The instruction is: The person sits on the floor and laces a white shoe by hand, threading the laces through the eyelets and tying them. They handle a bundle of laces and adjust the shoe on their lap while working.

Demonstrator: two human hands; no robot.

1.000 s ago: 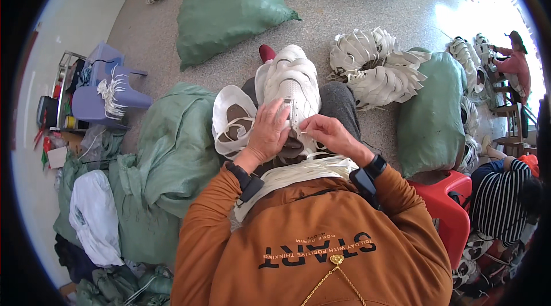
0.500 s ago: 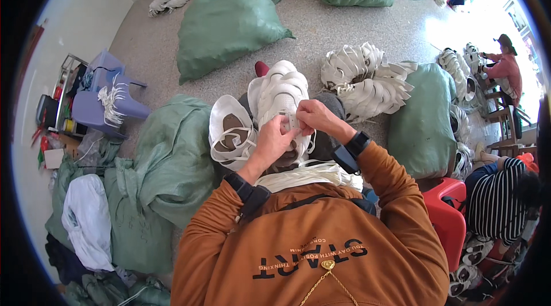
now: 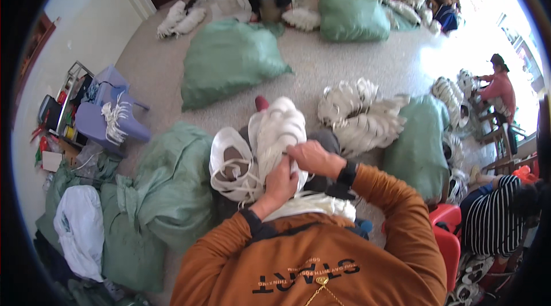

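A stack of nested white shoe uppers lies across my lap, its far end pointing away from me. My left hand grips the near upper of that stack, its fingers bent against the lacing area. Close beside it, my right hand is closed in a pinch over the same part; whatever is between its fingertips is hidden. Left of the stack rests a separate white shoe upper with a loose lace across its opening. A bundle of white laces lies at my waist, below my hands.
More white uppers lie on the floor to the right, by a green sack. Other green sacks crowd my left, near a purple stool. A red chair stands close on my right. Several other people sit around the room.
The view has tilted up, so the scene sits lower and seated people at the back now show. My right hand has turned over the upper; both hands stay at the stack.
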